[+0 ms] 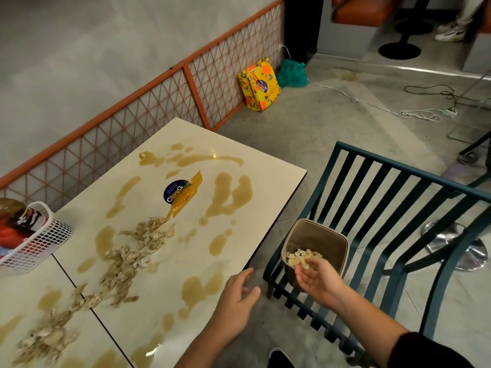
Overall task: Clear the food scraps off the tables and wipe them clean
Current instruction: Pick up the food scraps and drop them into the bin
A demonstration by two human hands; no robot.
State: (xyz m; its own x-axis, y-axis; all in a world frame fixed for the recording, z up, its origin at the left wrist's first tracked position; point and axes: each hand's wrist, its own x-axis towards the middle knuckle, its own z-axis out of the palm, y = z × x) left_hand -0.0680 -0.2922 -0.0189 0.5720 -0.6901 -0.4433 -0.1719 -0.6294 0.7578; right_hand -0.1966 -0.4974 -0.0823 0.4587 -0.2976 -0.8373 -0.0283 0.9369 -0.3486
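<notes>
Two cream benches with a glossy, stone-look finish stand pushed together, a dark seam running between them: the larger bench (265,176) to the right and a second bench (32,281) at lower left. Both surfaces are soiled.

The food scraps (119,266) are pale, dry-looking, ragged flakes. They lie in a loose diagonal trail from the middle of the larger bench, across the seam, to the near left corner. Brown liquid spills (231,192) stand around them as rounded puddles and streaks with a wet sheen. Among the spills lie a round dark-blue sticker (174,192) and, overlapping it, a flat orange translucent packet (190,189). A white plastic mesh basket (39,248) holding wrapped packets sits at the left edge.

Just beside the bench's right edge stands a dark teal slatted metal chair (385,162). On its seat is a small tan bin (316,235), square with rounded corners, with a layer of scraps (308,253) already inside.

The right hand (316,277) is at the bin's near rim, palm turned up, fingers spread and loosely curved, released rather than clenched. A few pale pieces lie against the fingertips, blurred. The left hand (239,301) hovers at the bench's near edge, fingers relaxed and apart, holding nothing.

A yellow printed paper bag (259,85) and a crumpled green plastic bag (292,73) rest on the speckled floor against an orange wire-grid fence (159,102).
</notes>
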